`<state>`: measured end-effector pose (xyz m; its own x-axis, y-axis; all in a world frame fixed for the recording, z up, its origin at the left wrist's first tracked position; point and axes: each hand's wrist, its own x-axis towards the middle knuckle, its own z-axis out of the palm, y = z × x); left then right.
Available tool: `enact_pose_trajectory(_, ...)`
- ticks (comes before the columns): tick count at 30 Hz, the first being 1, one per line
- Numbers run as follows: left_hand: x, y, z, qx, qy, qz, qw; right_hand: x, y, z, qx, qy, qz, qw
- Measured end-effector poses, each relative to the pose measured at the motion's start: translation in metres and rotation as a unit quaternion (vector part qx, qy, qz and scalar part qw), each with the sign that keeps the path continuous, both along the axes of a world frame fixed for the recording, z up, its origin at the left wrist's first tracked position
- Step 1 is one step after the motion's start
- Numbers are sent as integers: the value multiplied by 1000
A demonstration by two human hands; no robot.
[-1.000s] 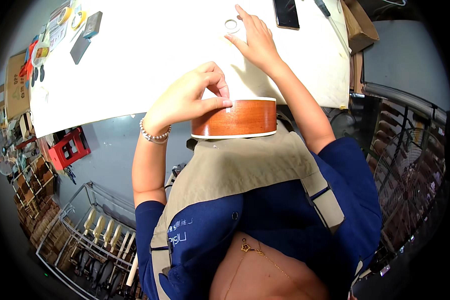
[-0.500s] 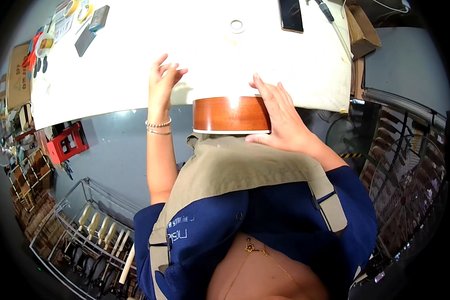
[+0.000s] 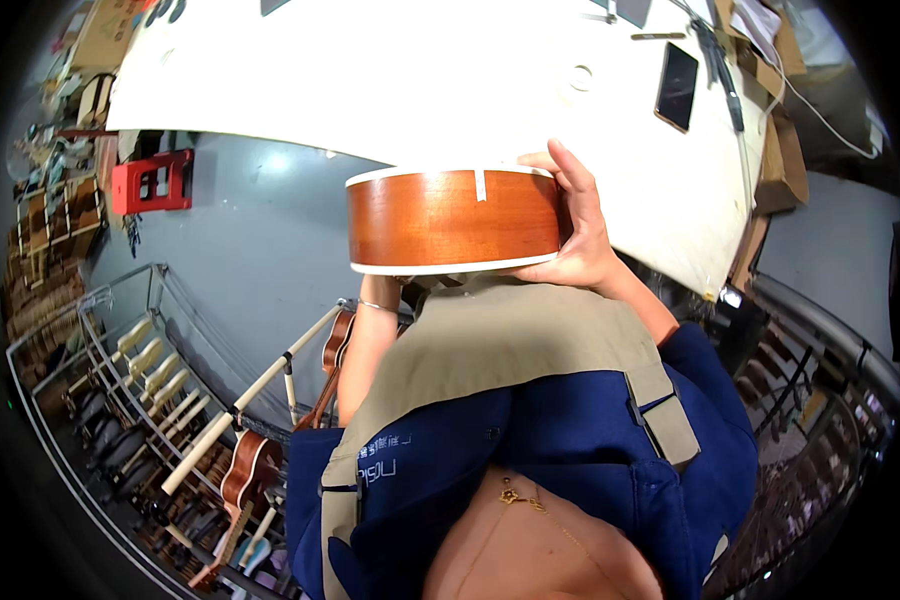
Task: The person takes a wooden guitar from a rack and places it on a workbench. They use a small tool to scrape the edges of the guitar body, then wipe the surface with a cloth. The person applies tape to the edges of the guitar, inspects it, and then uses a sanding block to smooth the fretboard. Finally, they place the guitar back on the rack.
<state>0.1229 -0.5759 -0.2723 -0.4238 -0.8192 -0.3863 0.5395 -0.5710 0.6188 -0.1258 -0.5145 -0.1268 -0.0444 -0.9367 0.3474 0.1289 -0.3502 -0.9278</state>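
Observation:
A wooden instrument body (image 3: 420, 220) with glossy reddish-brown side and white edge bindings is held against my tan apron. A short white strip (image 3: 480, 184) lies on its side near the upper edge. My right hand (image 3: 580, 220) grips the body's right end, fingers bent over the top and thumb along the bottom. My left hand (image 3: 388, 290) is beneath the body's lower left; only part of it shows, and its fingers are hidden behind the instrument.
The white worktable (image 3: 270, 75) is ahead, carrying a phone (image 3: 677, 88), a tape ring (image 3: 578, 78) and a cord tool (image 3: 730, 90). Left are a red stool (image 3: 153, 182), metal racks (image 3: 155, 280) and wooden guitars (image 3: 250, 465). Cardboard boxes (image 3: 782, 165) stand at the right.
My right hand has come from the table onto the instrument's right end. My left hand has left the upper edge and dropped below the body. The view has swung, shifting the table rightward.

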Motion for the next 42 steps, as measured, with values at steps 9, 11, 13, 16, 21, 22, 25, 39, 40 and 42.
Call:
enact_pose_trajectory(9, 46, 9, 20, -59, 72, 15, 996, -5, -38, 10, -90, 310, -132, 937)
enact_pose_trajectory(11, 63, -2, 21, -55, -75, 131, 987, -8, -39, 17, -27, 303, -98, 948)
enact_pose_trajectory(13, 98, -5, 16, 47, 231, 146, 961, -12, -38, 15, -6, 283, -72, 956)
enact_pose_trajectory(16, 106, -17, 33, -43, 296, 216, 930, -9, -37, 2, 13, 242, -50, 969)
enact_pose_trajectory(21, 84, -25, 85, -189, 32, 179, 965, -1, -38, -41, -31, 281, -41, 958)
enact_pose_trajectory(22, 78, -29, 95, -197, 36, 179, 963, -3, -36, -41, -19, 276, -56, 959)
enact_pose_trajectory(25, 69, -33, 112, -218, 62, 177, 958, -12, -34, -45, 30, 235, -82, 968)
enact_pose_trajectory(39, 29, -46, 178, -259, 47, 131, 956, -38, -37, -119, 302, -177, 70, 934)
enact_pose_trajectory(40, 28, -49, 179, -282, 40, 109, 952, -38, -35, -132, 296, -201, 80, 931)
enact_pose_trajectory(42, 21, -49, 193, -305, 15, 78, 949, -36, -35, -156, 284, -249, 103, 920)
